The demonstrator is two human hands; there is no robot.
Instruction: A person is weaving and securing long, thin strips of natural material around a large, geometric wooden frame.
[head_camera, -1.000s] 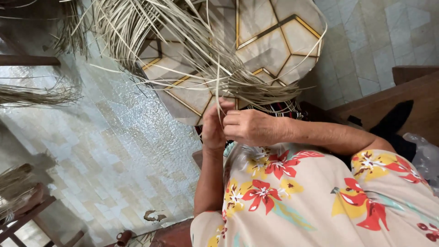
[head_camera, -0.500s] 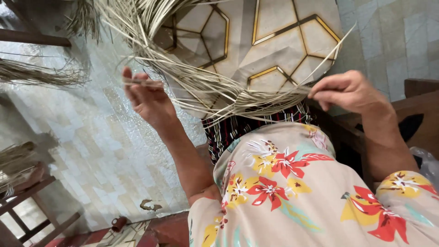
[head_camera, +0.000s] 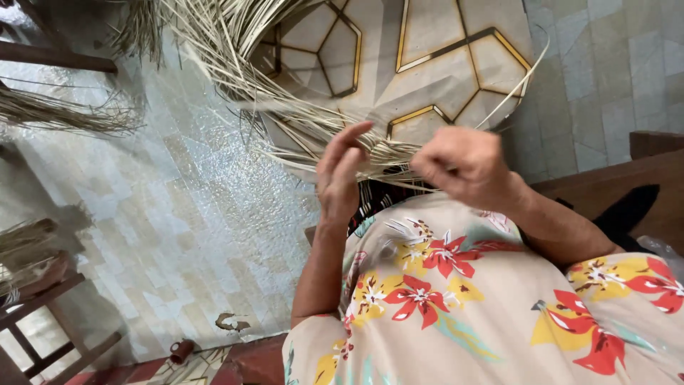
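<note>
a floral shirt (head_camera: 456,314), beige with red and yellow blossoms, is seen nearest the camera, filling the lower right of the view. two bare forearms are raised out of it. the left hand (head_camera: 342,178) is held upright with the palm turned inward, its fingers (head_camera: 350,146) close together and slightly curled, the tips laid against pale dry straw strands (head_camera: 313,135); whether any strand is actually pinched there cannot be told. the right hand (head_camera: 463,167) is held just beside it, a small gap apart, its fingers (head_camera: 431,171) bunched together and closed on thin strands that are drawn out toward the right, one long strand (head_camera: 524,75) being curved up and away beyond the knuckles. the bundle of straw is spread out fan-like beyond and to the left of the left fingertips, the loose ends reaching toward the top of the view. a dark patterned cloth (head_camera: 385,199) is glimpsed just beneath the fingers, between the two hands. behind the fingertips a panel (head_camera: 442,64) of beige hexagons edged in gold is seen, partly covered by the straw. further left, a glossy pale tiled floor (head_camera: 178,214) is shown, with another sheaf of dry straw (head_camera: 64,117) laid well apart from the hands. wooden furniture (head_camera: 43,299) is seen at the lower left edge, and a dark wooden bench (head_camera: 613,178) beyond the right wrist.
</note>
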